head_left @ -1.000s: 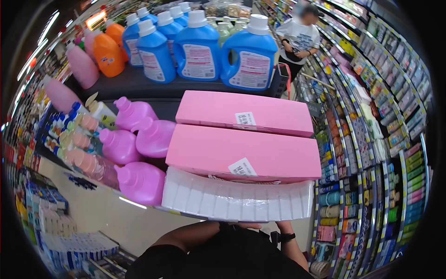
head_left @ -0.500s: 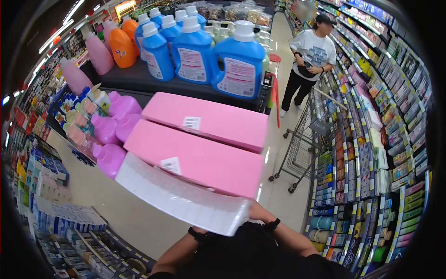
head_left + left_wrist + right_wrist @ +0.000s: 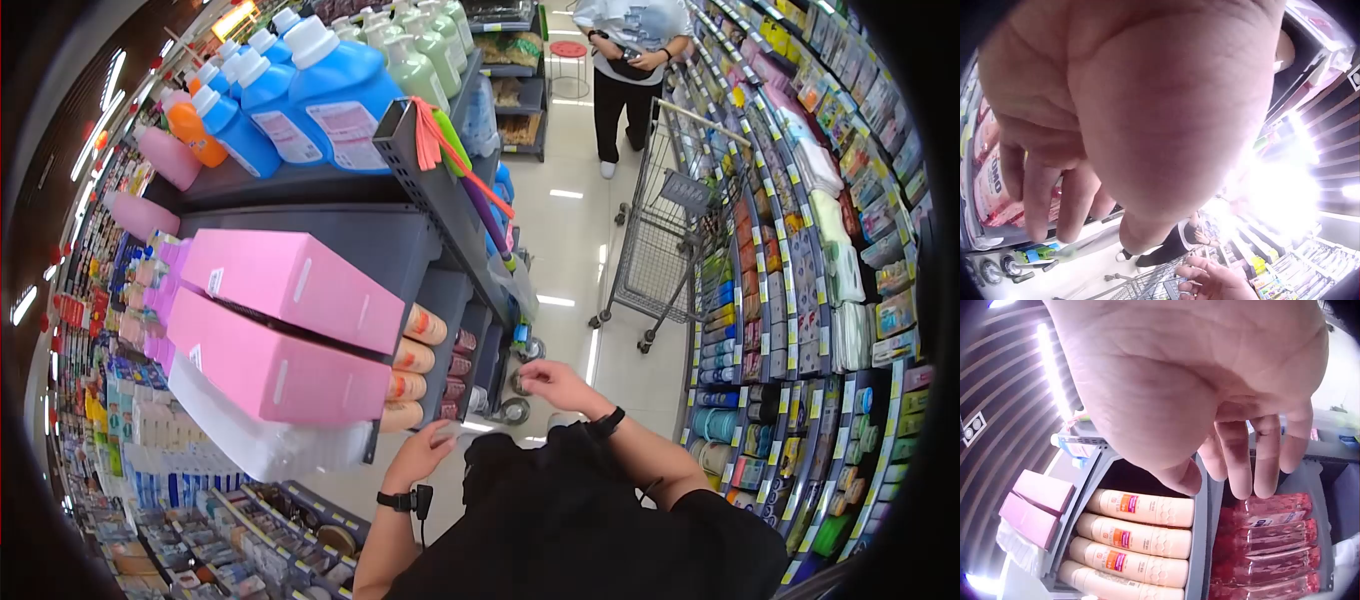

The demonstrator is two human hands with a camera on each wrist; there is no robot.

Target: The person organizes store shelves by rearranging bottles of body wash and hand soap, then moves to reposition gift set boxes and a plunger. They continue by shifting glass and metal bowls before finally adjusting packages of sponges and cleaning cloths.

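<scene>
My left hand (image 3: pixel 420 452) holds nothing, its fingers loosely bent, beside the end of the shelf unit. To the right, my right hand (image 3: pixel 558 386) hangs in the air with relaxed fingers and nothing in them. Two long pink boxes (image 3: pixel 290 375) lie side by side on the shelf left of my hands, a white plastic-wrapped pack (image 3: pixel 290 450) along their near side. Below them, cream bottles (image 3: pixel 1132 540) with orange labels stand in a row. The right wrist view shows my right-hand fingers overlapping clear bottles of red liquid (image 3: pixel 1272 540).
Blue detergent bottles (image 3: pixel 345 95) line the upper shelf, with a dark perforated post (image 3: pixel 415 160) at its end. A shopping cart (image 3: pixel 650 240) stands in the aisle, a person (image 3: pixel 630 75) behind it. Stocked shelves (image 3: pixel 790 300) run along the right.
My view has swung right and moved to the end of the shelf unit, so the pink boxes now appear further left. Both hands have come forward, apart from each other, into fuller view.
</scene>
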